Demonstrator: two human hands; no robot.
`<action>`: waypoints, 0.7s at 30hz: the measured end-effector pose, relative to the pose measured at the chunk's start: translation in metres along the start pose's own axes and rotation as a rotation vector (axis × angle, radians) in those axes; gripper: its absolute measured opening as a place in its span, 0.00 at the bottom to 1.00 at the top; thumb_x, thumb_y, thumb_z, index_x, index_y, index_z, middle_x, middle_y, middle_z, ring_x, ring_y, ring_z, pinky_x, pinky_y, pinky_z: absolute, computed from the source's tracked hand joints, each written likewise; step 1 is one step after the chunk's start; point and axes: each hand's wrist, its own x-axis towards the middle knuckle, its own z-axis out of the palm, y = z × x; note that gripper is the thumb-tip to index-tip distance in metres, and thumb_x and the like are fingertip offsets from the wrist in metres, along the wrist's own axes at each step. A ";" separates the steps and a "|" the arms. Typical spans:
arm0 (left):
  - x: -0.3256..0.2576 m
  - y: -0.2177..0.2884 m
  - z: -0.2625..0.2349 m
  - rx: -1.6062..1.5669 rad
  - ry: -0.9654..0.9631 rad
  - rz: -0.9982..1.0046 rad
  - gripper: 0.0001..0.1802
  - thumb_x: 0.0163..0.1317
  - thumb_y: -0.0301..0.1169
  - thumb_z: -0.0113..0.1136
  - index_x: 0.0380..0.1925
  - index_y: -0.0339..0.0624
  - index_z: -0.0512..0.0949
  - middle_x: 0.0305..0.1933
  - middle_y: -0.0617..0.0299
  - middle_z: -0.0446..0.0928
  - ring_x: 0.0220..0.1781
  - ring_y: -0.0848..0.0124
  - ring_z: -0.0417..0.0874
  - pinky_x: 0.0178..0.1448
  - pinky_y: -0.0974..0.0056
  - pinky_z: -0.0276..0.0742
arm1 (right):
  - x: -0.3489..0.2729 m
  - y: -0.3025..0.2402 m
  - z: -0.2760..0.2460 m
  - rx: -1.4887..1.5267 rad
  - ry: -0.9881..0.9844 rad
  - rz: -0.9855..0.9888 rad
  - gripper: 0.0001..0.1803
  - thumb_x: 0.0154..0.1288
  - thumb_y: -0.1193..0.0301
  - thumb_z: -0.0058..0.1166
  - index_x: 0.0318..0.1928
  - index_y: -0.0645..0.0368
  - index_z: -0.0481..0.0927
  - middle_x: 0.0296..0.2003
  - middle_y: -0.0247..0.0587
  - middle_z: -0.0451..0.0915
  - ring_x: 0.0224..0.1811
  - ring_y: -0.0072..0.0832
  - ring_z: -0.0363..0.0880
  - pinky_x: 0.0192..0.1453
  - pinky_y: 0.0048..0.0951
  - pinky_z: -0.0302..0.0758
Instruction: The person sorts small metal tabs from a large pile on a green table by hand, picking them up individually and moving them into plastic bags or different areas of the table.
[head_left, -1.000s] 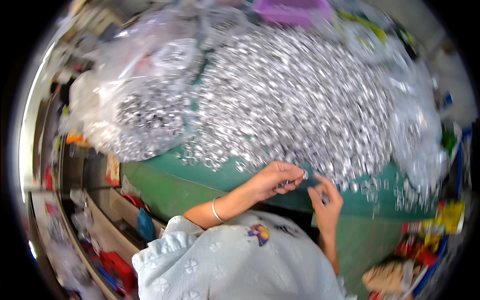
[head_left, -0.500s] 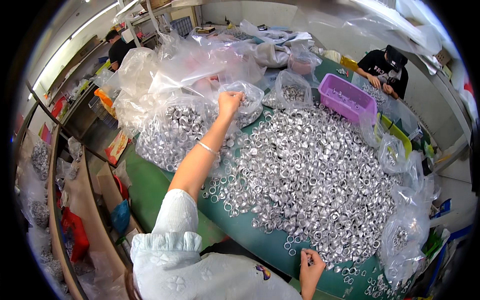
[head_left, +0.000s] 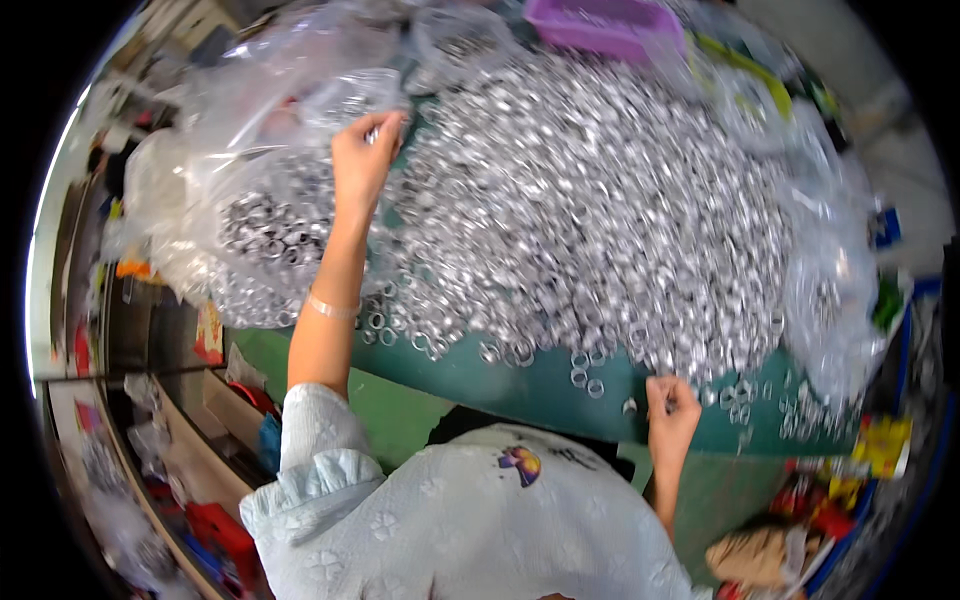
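Rings: heap of small shiny silver metal rings (head_left: 600, 200) covering most of the green desk (head_left: 520, 385), thinning to scattered single rings near the desk's near edge.
Left hand: left hand (head_left: 362, 160) stretched far forward, fingers pinched together on a small silver ring at the mouth of the clear plastic bag (head_left: 250, 190); thin bracelet (head_left: 330, 307) on the wrist.
Bag: clear plastic bag lies on the left part of the desk, partly filled with the same silver rings, touching the main heap.
Right hand: right hand (head_left: 672, 412) at the near edge of the desk, fingers curled inward among the loose rings; whether it grips a ring cannot be told.
Hands apart: well apart, left one far out, right one close to the body.
Tray: purple plastic tray (head_left: 605, 22) at the far side of the heap.
More bags: clear plastic bags with rings (head_left: 835, 300) along the right edge of the desk.
Clothing: pale blue patterned sleeve (head_left: 310, 440) on the left arm.
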 end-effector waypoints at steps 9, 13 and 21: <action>-0.228 0.022 0.081 0.069 -0.705 0.168 0.08 0.50 0.28 0.62 0.31 0.40 0.79 0.26 0.58 0.77 0.23 0.69 0.76 0.28 0.68 0.71 | -0.007 -0.001 0.004 -0.410 0.127 -0.264 0.14 0.51 0.75 0.59 0.38 0.62 0.71 0.18 0.40 0.72 0.18 0.35 0.71 0.23 0.31 0.67; -0.258 0.020 0.085 0.259 -0.702 0.268 0.12 0.50 0.28 0.62 0.37 0.43 0.77 0.25 0.58 0.74 0.20 0.62 0.75 0.25 0.64 0.71 | -0.003 -0.008 0.011 -0.458 0.083 -0.370 0.09 0.52 0.74 0.58 0.35 0.60 0.74 0.20 0.39 0.74 0.19 0.36 0.73 0.22 0.33 0.66; -0.269 0.011 0.049 0.322 -0.568 0.117 0.04 0.50 0.27 0.62 0.25 0.39 0.78 0.22 0.58 0.73 0.19 0.62 0.74 0.23 0.63 0.68 | -0.030 -0.006 -0.007 -0.519 -0.039 -0.274 0.07 0.48 0.73 0.61 0.28 0.58 0.76 0.18 0.38 0.69 0.18 0.34 0.68 0.22 0.33 0.62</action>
